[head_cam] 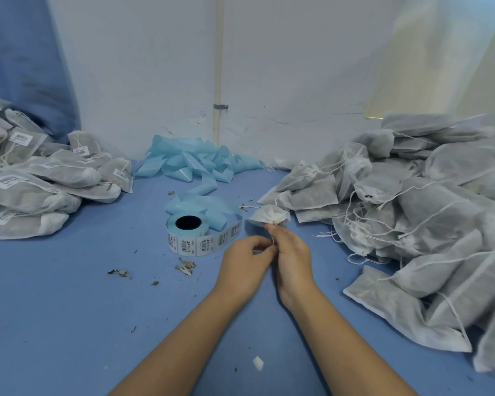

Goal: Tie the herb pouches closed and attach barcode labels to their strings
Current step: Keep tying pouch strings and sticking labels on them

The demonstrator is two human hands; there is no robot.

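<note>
Pinching a thin white string (272, 242) between them, the left hand (245, 261) and the right hand (293, 252) met close together over the blue table (69, 295). Both had their fingers curled in on the string, fingertips almost touching. The pouch (269, 217) that the string belonged to lay just beyond the right hand's fingertips, its gathered mouth turned toward the grip; whether the fingertips touched the cloth I could not tell.

One roll of barcode labels (193, 238) stood just left of the hands, beside the pouch, its loose end curling toward them. One long ribbon of blue backing paper (189, 164) trailed from it into a tangled heap against the white wall (155, 81).

Two piles of pouches flanked the work. The pile on the left (40, 178) held at least ten, several showing white labels. The pile on the right (412, 210) was larger, too heaped to count, with loose strings hanging out and no labels showing. Dark dried herb showed through the thin grey cloth.

A few scraps of dried leaf (186, 267) and one small white scrap (258, 362) lay scattered on the table.
</note>
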